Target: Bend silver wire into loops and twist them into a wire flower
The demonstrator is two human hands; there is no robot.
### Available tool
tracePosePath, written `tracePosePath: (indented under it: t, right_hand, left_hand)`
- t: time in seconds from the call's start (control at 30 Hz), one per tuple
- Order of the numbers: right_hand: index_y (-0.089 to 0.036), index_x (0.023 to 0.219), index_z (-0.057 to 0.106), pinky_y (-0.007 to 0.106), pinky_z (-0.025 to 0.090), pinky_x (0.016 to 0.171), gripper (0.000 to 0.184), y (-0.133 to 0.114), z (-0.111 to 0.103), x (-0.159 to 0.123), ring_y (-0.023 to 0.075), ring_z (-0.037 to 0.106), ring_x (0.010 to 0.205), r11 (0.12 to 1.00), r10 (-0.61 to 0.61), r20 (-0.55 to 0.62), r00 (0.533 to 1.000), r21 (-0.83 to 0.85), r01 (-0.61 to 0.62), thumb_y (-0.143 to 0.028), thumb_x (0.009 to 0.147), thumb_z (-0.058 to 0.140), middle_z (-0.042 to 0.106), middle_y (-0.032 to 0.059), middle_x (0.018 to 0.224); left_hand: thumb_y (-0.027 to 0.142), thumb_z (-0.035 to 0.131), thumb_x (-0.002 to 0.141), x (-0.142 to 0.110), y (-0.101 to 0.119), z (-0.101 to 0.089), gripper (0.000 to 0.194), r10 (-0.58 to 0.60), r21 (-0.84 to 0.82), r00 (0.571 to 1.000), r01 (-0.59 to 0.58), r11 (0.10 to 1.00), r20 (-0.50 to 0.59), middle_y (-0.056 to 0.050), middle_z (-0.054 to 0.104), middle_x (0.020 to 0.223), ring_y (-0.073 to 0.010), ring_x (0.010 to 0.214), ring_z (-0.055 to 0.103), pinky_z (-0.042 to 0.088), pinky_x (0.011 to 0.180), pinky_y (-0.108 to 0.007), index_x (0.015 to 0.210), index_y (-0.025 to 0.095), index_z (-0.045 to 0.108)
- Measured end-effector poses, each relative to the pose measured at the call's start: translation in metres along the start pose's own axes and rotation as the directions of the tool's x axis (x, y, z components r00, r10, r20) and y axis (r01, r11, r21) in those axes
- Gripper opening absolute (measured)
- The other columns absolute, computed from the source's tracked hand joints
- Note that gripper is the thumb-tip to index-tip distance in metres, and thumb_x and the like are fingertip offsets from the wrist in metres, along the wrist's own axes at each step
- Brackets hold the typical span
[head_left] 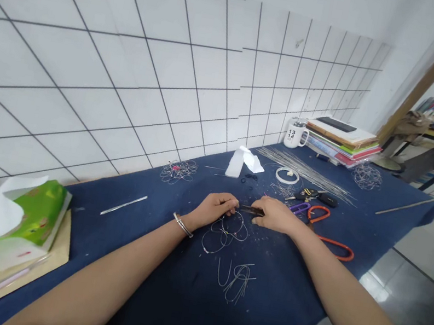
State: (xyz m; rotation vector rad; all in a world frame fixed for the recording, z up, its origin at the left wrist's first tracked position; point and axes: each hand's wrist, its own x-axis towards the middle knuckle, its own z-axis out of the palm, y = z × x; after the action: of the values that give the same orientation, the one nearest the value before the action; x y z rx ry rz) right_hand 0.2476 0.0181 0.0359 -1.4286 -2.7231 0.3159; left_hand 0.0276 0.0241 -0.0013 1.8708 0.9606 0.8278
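My left hand (215,208), with a bracelet (183,224) at its wrist, pinches a thin wire between thumb and fingers. Looped wire (224,234) with small coloured beads hangs or lies just below these fingers. In my right hand (276,215) is a pair of dark pliers (253,211), its jaws pointing left at the left fingertips. Whether the jaws touch the wire is too small to tell. Closer to me lie bent wire pieces (239,283) on the dark blue cloth (162,292).
Orange-handled scissors (331,247), purple-handled scissors (299,208) and black-and-yellow cutters (306,193) lie right. Behind are straight wires (307,172), a white ring (287,175), a mug (295,135) and stacked books (341,141). A tangled wire bundle (178,170) and tissue pack (35,215) sit left.
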Motion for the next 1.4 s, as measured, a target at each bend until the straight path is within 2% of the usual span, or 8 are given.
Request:
tracePosePath:
  t: [0.4, 0.63, 0.77, 1.07, 1.4]
  right_hand:
    - [-0.019, 0.082, 0.057, 0.025, 0.032, 0.062, 0.024, -0.003, -0.004, -0.001, 0.0186, 0.056, 0.081, 0.989, 0.022, 0.072, 0.997, -0.148, -0.011, -0.042, 0.076, 0.053, 0.061, 0.0053, 0.088]
    - [-0.019, 0.083, 0.056, 0.023, 0.031, 0.061, 0.023, -0.001, -0.003, -0.002, 0.0168, 0.055, 0.080, 0.994, -0.015, 0.045, 0.999, -0.110, 0.020, -0.040, 0.074, 0.054, 0.059, 0.0056, 0.090]
    - [-0.021, 0.085, 0.055, 0.023, 0.028, 0.055, 0.022, 0.002, -0.003, -0.003, 0.0152, 0.054, 0.071, 0.997, -0.017, 0.089, 0.996, -0.070, 0.023, -0.039, 0.074, 0.052, 0.060, 0.0026, 0.081]
    - [-0.021, 0.083, 0.055, 0.023, 0.026, 0.055, 0.015, -0.002, -0.011, -0.009, 0.0144, 0.052, 0.068, 0.994, -0.070, 0.138, 0.988, -0.074, 0.080, -0.029, 0.071, 0.051, 0.061, 0.0016, 0.079]
    - [-0.022, 0.087, 0.055, 0.025, 0.027, 0.057, 0.020, -0.013, -0.013, -0.015, 0.0169, 0.055, 0.073, 0.977, -0.033, 0.149, 0.988, -0.203, 0.064, -0.020, 0.069, 0.048, 0.061, 0.0033, 0.080]
  left_hand:
    - [0.045, 0.043, 0.082, -0.001, -0.001, -0.001, 0.036, 0.001, -0.003, 1.000, -0.001, 1.000, -0.021, -0.004, 0.061, 0.073, -0.0102, 0.062, 0.056, 0.045, 0.059, -0.022, 0.085, 0.013, 0.060]
    - [0.044, 0.043, 0.083, -0.002, 0.002, -0.001, 0.035, 0.002, 0.009, 1.000, -0.002, 1.000, -0.028, -0.003, 0.061, 0.072, -0.0100, 0.062, 0.055, 0.045, 0.060, -0.022, 0.085, 0.013, 0.060]
    - [0.044, 0.043, 0.082, -0.001, 0.000, -0.001, 0.035, -0.001, -0.005, 0.999, 0.001, 1.000, -0.033, -0.003, 0.061, 0.072, -0.0105, 0.062, 0.056, 0.046, 0.060, -0.022, 0.084, 0.013, 0.060]
    - [0.044, 0.042, 0.083, -0.001, 0.000, -0.001, 0.036, 0.006, 0.003, 0.992, -0.006, 1.000, -0.123, -0.003, 0.061, 0.071, -0.0101, 0.060, 0.055, 0.045, 0.060, -0.022, 0.084, 0.014, 0.060]
    - [0.043, 0.044, 0.082, -0.002, 0.004, -0.003, 0.035, 0.016, -0.015, 0.981, -0.020, 1.000, -0.195, -0.003, 0.061, 0.069, -0.0108, 0.059, 0.054, 0.045, 0.058, -0.022, 0.082, 0.014, 0.061]
